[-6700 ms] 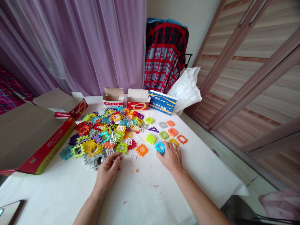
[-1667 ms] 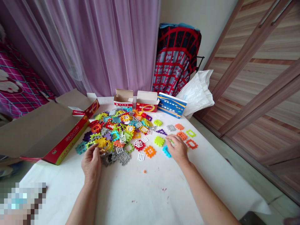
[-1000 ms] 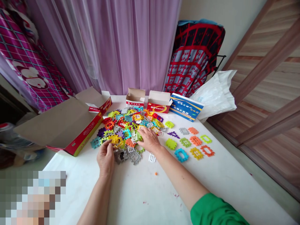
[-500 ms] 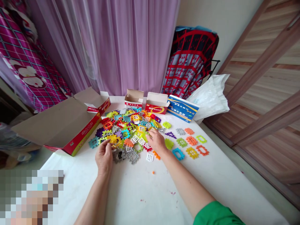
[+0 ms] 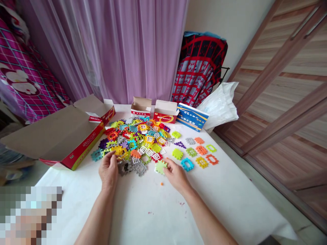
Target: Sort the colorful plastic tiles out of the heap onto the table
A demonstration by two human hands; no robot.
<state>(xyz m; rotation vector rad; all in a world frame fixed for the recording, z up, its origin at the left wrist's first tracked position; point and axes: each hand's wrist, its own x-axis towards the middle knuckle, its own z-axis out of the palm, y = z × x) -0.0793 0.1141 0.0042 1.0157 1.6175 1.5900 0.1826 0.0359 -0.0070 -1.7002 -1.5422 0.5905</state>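
Left hand (image 5: 108,168) curled at the lower-left edge of the plastic waffle-block pile (image 5: 133,141); can't tell if it's pinching. Right hand (image 5: 176,175) loosely spread, open, fingers just beside a pale green block (image 5: 160,167) below the pile.

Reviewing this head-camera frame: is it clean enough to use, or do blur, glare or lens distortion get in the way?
Head view: the light is soft and even, with no strong glare and only faint shadows; the left hand and right hand look fairly sharp; wide-angle distortion bows the wood-grain doors and stretches the white tabletop; a pixelated patch hides the lower-left corner.
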